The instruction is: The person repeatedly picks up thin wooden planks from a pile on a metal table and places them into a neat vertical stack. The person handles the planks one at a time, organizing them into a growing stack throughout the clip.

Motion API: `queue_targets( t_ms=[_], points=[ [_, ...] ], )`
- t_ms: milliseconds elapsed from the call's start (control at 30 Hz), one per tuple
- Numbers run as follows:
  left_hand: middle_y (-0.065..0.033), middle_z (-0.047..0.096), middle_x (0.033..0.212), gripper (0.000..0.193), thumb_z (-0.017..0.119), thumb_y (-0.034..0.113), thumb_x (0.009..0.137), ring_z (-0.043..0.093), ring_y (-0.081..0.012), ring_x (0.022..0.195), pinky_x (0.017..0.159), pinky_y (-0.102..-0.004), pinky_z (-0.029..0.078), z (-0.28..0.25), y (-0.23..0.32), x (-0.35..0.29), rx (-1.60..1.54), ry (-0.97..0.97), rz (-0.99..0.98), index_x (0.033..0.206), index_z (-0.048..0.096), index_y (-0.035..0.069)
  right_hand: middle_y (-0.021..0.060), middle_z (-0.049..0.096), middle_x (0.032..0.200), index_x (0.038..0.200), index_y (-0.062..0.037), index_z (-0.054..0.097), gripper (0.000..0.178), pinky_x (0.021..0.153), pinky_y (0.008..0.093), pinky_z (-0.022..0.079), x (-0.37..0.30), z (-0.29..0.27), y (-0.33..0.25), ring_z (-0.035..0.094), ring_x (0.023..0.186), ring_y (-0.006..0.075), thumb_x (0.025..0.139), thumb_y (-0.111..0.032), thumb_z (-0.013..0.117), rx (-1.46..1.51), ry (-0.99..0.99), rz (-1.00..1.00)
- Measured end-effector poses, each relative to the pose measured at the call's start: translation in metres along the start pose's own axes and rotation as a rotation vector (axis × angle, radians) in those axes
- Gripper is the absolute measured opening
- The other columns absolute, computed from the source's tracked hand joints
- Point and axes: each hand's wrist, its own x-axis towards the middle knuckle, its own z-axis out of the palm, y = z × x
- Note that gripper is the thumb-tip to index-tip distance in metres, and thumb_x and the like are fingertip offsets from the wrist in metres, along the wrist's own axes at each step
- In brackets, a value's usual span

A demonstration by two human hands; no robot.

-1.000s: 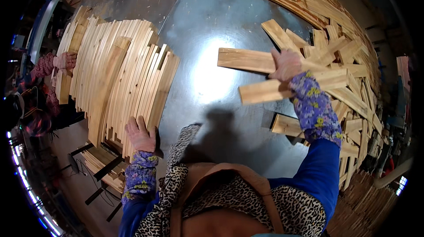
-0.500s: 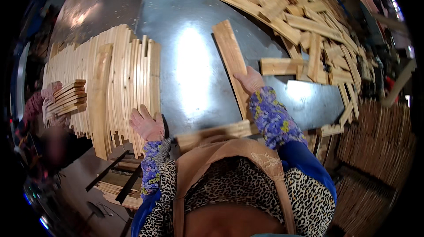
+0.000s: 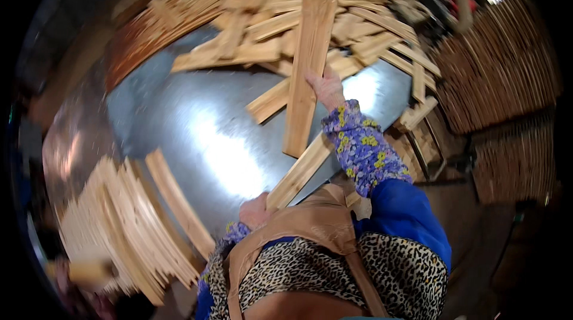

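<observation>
Plank (image 3: 311, 51) clamped in the right hand (image 3: 328, 88), loose boards (image 3: 253, 54) heaped beyond it; left hand (image 3: 255, 210) touches another board (image 3: 301, 171), grip unclear.

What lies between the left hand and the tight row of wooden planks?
From the row: one separate wooden plank, then bare metal tabletop up to the left hand; the head view shows it.

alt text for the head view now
A person's right hand grips a long wooden board over a shiny table; the left hand is at the near end of another board. Loose boards lie heaped beyond; a row of boards sits at left.
</observation>
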Motion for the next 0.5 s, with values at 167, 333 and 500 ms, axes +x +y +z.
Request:
queue_targets(
  t_ms=[167,333,500],
  points=[
    [-0.0264,0.080,0.114,0.067,0.082,0.047,0.087,0.078,-0.0424,0.106,0.095,-0.0512,0.060,0.011,-0.057,0.044,-0.143,0.020,-0.211,0.135,0.071,0.002,0.0179,0.074,0.130,0.147,-0.0003,0.057,0.050,0.109,0.0455,0.056,0.058,-0.216,0.022,0.070,0.120,0.0305,0.107,-0.028,0.069,0.254,0.354,-0.062],
    [-0.0191,0.080,0.103,0.057,0.085,0.037,0.089,0.077,-0.0316,0.090,0.083,-0.0451,0.060,-0.013,-0.154,0.085,-0.341,-0.047,-0.168,0.126,0.071,-0.003,0.0176,0.071,0.138,0.155,0.0046,0.055,0.070,0.112,0.0406,0.052,-0.076,-0.294,0.110,0.065,0.131,0.0301,0.097,-0.026,0.080,0.068,0.738,0.089],
    [-0.0196,0.077,0.114,0.054,0.081,0.025,0.094,0.075,-0.0311,0.097,0.088,-0.0447,0.061,-0.071,-0.175,0.056,-0.508,-0.006,-0.390,0.135,0.062,-0.005,0.0112,0.073,0.130,0.148,-0.0003,0.061,0.053,0.101,0.0378,0.057,-0.236,-0.254,0.207,0.069,0.115,0.0241,0.101,-0.020,0.075,0.208,0.955,0.562]
  ],
)
